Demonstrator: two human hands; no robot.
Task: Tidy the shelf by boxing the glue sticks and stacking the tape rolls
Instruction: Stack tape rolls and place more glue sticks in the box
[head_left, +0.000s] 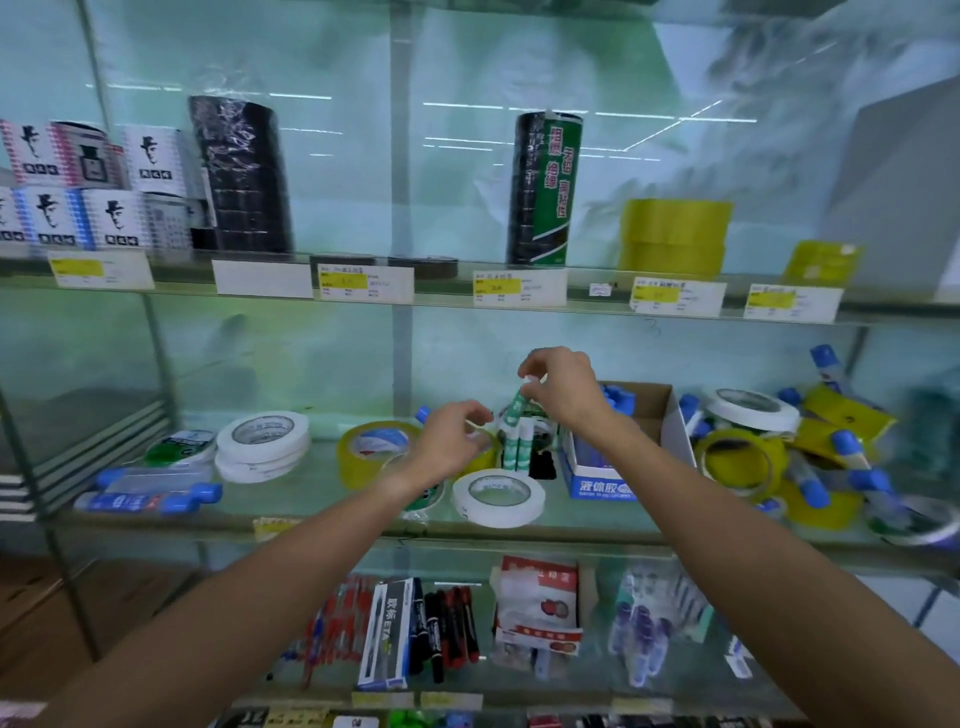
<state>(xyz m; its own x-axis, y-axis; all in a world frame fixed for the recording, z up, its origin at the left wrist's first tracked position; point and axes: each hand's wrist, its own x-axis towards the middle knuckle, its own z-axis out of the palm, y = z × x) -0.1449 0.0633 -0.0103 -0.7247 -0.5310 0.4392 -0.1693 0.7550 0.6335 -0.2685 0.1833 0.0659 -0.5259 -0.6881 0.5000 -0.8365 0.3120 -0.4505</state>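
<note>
glass shelf (597, 525) in front of me holds everything i am working on; my right hand (563, 387) is raised above the middle of it, fingers curled, pinching the white cap end of a green-and-white glue stick (517, 405) that tilts up out of a small cluster of the same glue sticks (514, 449) standing upright; my left hand (449, 441) is lower and just to the left, fingers curled near the base of that cluster, though i cannot tell whether it grips one of them or only touches; just right of the cluster stands an open blue-and-white box (597, 480) with blue-capped tubes in it, and behind it a brown cardboard box (652, 410); a white tape roll (498, 496) lies flat near the front edge below my hands; a yellow tape roll (376, 452) leans beside my left wrist; further left a stack of white tape rolls (262, 444) sits flat, with blue-capped glue tubes (150, 491) lying in front; at the right end more yellow and white rolls and blue-capped tubes lie in a jumbled heap (795, 457).
</note>
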